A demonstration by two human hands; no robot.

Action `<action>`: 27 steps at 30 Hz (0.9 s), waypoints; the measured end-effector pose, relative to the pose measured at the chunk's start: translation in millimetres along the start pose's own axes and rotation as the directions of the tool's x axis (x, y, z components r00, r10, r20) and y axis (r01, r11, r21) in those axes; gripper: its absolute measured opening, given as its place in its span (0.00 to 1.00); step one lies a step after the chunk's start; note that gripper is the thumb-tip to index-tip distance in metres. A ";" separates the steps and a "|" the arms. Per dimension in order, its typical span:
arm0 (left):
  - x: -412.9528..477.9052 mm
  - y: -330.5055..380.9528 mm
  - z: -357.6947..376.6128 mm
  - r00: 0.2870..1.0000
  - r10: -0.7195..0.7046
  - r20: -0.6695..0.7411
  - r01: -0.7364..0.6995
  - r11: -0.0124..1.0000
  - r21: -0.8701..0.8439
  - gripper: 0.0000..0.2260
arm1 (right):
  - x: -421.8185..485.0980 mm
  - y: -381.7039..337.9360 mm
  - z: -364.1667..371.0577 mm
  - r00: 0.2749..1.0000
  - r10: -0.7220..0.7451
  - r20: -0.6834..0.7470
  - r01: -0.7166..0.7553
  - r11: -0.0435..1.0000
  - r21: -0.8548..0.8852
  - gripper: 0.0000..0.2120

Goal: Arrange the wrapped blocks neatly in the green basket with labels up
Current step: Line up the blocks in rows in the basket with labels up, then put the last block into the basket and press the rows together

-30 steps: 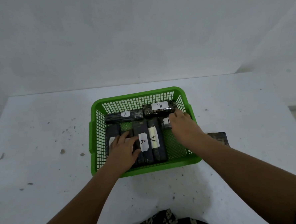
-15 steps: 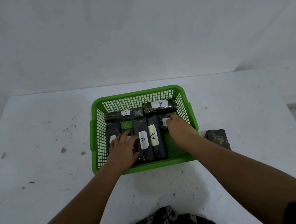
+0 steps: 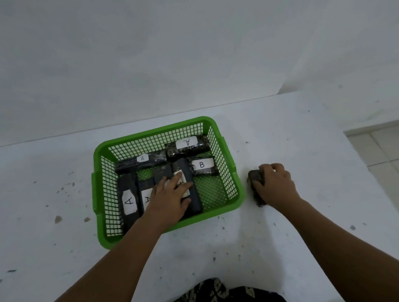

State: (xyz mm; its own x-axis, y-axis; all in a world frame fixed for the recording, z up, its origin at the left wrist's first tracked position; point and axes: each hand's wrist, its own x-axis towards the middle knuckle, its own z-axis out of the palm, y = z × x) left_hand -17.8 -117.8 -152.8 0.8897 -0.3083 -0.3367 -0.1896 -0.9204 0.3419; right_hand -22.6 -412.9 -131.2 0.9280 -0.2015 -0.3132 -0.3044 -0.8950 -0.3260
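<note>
A green basket stands on the white table and holds several dark wrapped blocks with white labels up. Two lie across the back, one marked A and a bigger one marked A. A block marked B sits at the right. Upright blocks fill the front left, the leftmost marked A. My left hand lies flat with fingers spread on the middle upright blocks. To the right of the basket, my right hand grips a dark wrapped block on the table.
The table is white with dark specks and small debris at the left. A white wall rises behind it. The table's right edge borders a tiled floor. Patterned dark cloth shows at the bottom near my body.
My right hand left the basket, uncovering the B block, and moved right onto the loose block on the table. My left hand slid right across the upright blocks.
</note>
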 end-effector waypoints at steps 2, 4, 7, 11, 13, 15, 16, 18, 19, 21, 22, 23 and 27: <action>1.0 -0.7 0.9 1.000 -0.019 0.003 0.019 1.000 0.012 0.21 | -4.0 10.3 6.6 0.999 0.031 0.044 -0.033 0.999 0.037 0.26; 1.5 -0.9 1.0 1.000 -0.028 0.003 0.028 0.999 0.028 0.21 | -5.7 13.6 10.6 0.997 0.057 0.058 -0.063 0.992 0.112 0.33; 3.3 0.2 0.4 0.999 -0.038 0.015 0.038 0.999 0.027 0.21 | -5.4 12.3 15.2 0.993 0.087 0.082 -0.099 0.983 0.154 0.38; 3.3 3.6 -1.7 0.998 -0.053 0.019 0.054 0.998 -0.026 0.20 | -2.5 9.6 12.5 0.993 0.093 0.072 -0.110 0.947 0.301 0.33; 0.3 6.7 -2.5 0.998 -0.070 -0.003 0.069 0.994 -0.087 0.19 | -3.9 7.1 5.6 0.999 0.034 0.000 -0.032 0.910 0.413 0.30; -4.6 10.3 -2.5 0.996 -0.076 -0.038 0.069 0.987 -0.147 0.18 | -8.0 1.4 -5.2 0.997 0.009 -0.076 0.035 0.830 0.557 0.26; -7.5 11.6 -2.1 0.996 -0.072 -0.050 0.063 0.985 -0.161 0.18 | -10.4 -3.6 -12.4 0.996 0.028 -0.085 0.035 0.749 0.661 0.24; -14.0 12.6 -0.5 0.996 -0.069 -0.056 0.059 0.983 -0.175 0.17 | -10.5 -15.0 -26.3 0.997 0.073 -0.031 -0.008 0.487 0.873 0.17; -17.1 12.2 0.1 0.996 -0.076 -0.053 0.066 0.981 -0.182 0.17 | -9.2 -21.1 -32.8 0.997 0.067 0.028 -0.049 0.333 0.942 0.15; -23.0 9.8 0.6 0.994 -0.094 -0.051 0.083 0.978 -0.191 0.16 | -8.0 -33.6 -42.6 0.987 0.003 0.163 -0.163 0.041 0.986 0.14; -25.7 8.0 0.3 0.994 -0.099 -0.055 0.087 0.978 -0.190 0.16 | -8.1 -39.3 -46.0 0.975 -0.030 0.218 -0.219 -0.062 0.974 0.13; -28.3 5.9 0.0 0.993 -0.102 -0.063 0.089 0.978 -0.188 0.16 | -8.8 -45.5 -48.5 0.964 -0.066 0.258 -0.265 -0.130 0.956 0.13; -38.4 -2.6 0.0 0.988 -0.131 -0.078 0.115 0.976 -0.187 0.15 | -11.9 -67.8 -46.7 0.932 -0.150 0.330 -0.355 -0.193 0.915 0.12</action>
State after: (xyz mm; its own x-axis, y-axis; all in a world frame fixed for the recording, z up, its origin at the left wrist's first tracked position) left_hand -51.5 -103.6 -140.7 0.9366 -0.1653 -0.3091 -0.0051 -0.8882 0.4594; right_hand -2.9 -368.4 -63.7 0.8400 0.0778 -0.5370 -0.4666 0.6085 -0.6418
